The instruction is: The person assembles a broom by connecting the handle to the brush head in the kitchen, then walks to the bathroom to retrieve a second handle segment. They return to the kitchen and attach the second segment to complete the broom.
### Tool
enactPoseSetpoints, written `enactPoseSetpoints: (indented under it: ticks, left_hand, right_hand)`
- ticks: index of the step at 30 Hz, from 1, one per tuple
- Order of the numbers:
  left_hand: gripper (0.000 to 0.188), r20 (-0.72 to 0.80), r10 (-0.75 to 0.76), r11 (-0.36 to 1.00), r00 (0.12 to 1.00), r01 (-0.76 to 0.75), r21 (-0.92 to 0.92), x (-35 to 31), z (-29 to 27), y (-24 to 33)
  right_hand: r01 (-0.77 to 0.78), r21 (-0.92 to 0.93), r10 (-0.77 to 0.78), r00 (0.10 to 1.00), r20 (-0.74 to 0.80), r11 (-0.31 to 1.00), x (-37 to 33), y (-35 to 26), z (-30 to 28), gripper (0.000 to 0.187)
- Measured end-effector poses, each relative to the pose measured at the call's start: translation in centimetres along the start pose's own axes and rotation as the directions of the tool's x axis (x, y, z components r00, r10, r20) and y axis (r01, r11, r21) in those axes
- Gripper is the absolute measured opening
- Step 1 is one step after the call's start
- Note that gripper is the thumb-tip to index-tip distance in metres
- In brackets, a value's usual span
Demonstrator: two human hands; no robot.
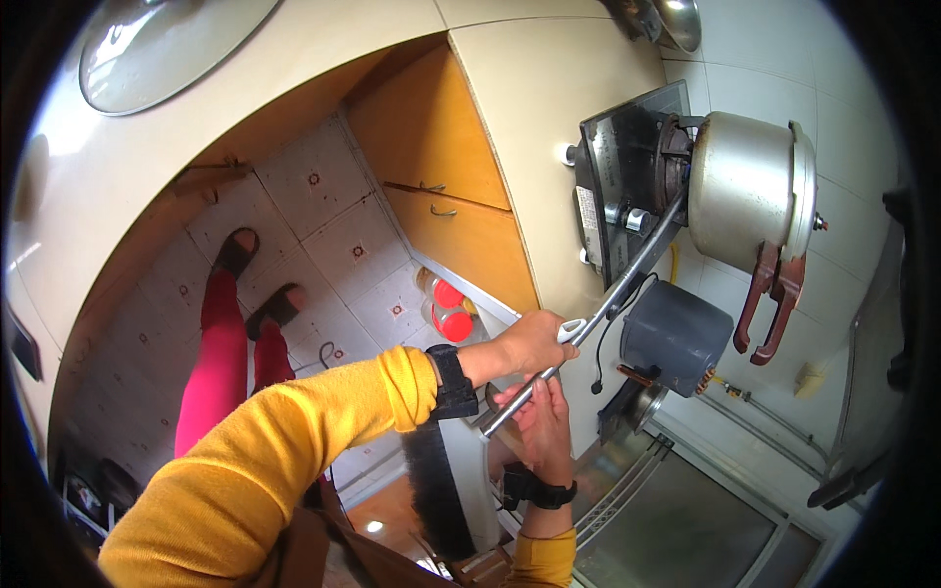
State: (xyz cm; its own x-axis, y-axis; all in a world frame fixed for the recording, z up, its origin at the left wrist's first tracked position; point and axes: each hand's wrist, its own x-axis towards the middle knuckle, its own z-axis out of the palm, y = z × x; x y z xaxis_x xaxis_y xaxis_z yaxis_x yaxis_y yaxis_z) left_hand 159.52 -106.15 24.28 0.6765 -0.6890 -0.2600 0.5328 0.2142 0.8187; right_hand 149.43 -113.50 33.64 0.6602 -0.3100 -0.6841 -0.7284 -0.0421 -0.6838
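Kitchen setting, seen steeply from above and strongly tilted: a cream desk (549, 108) runs across the upper part of the view, with orange cabinet doors (441, 167) below its edge and a patterned tile floor (323, 245) beyond them. On the desk sits a black glass gas stove (622, 186), and a metal pressure cooker (755, 186) with dark red handles stands on its burner. Just beside the stove is a grey cylindrical container (676, 333). Two red-capped jars (446, 309) stand on the floor at the foot of the cabinets. A long metal rod with a white grip (588, 328) runs diagonally from the hands up to the stove, its far end lying at the base of the pressure cooker. The left hand (534, 343), yellow sleeve and black wrist strap, is closed around the rod at the white grip, fingers wrapped tight on it. The right hand (539, 426), also with a black wrist strap, holds the lower end of the rod from beneath, fingers curled round the shaft. A black brush-like head (431, 490) hangs below the left forearm; whether it joins the rod cannot be told. The person's legs in pink trousers (221, 363) and dark sandals stand on the tiles.
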Motion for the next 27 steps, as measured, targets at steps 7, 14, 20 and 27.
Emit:
enactPoseSetpoints:
  ticks: [7,14,20,27]
  left_hand:
    - [0.024,-0.024,0.107,0.994,0.994,-0.107,-0.004,0.1,0.0,-1.2]
    - [0.026,-0.023,0.089,0.990,0.996,-0.091,-0.112,0.2,-0.3,-1.5]
    - [0.027,-0.011,0.122,0.984,0.992,-0.123,-0.129,0.5,0.0,-1.4]
    - [0.033,0.018,0.115,0.985,0.993,-0.112,-0.129,0.6,0.4,-1.2]
  right_hand:
    - [-0.053,-0.036,0.053,0.999,-0.009,0.998,0.7,0.2,0.3,0.020]
    - [0.045,-0.020,-0.045,0.999,-0.017,0.999,0.7,1.1,0.4,0.023]
    - [0.059,-0.094,-0.068,0.992,-0.102,0.994,0.5,1.3,0.2,0.023]
    - [0.045,-0.072,-0.055,0.988,-0.148,0.996,0.1,1.3,-0.1,0.020]
